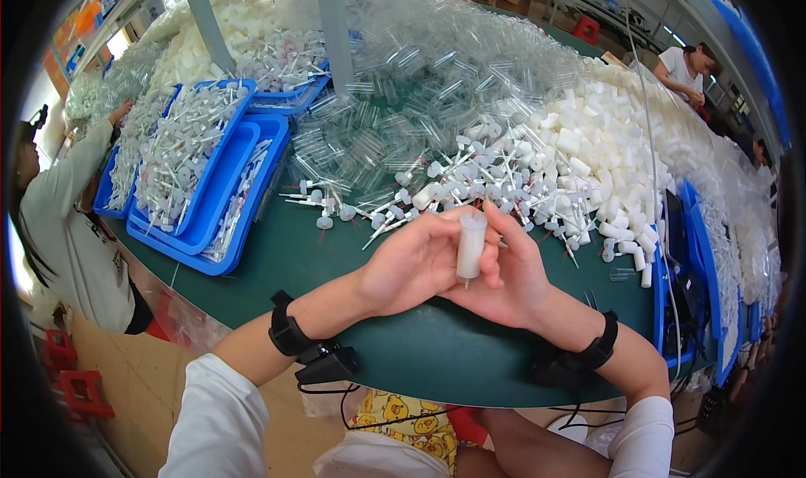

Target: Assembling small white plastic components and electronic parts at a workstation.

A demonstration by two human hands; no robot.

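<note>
Between my hands, above the front of the green table, is a small clear plastic tube (pixel 471 248) with a white filling. It stands nearly upright, with a thin tip at its lower end. My left hand (pixel 411 260) is closed round its left side, the fingers partly hidden behind it. My right hand (pixel 522 278) grips it from the right, index finger at the top and the other fingers curled against its side. Just beyond lie thin white stems with round translucent caps (pixel 470 175), some with red wires.
White foam-like cylinders (pixel 579 133) are heaped at the right, clear empty tubes (pixel 369 133) behind. Blue trays (pixel 275 154) of stemmed parts stand left, another blue tray (pixel 662 302) right. Metal posts (pixel 333 37) rise at the back. Co-workers (pixel 75 226) sit left and far right.
</note>
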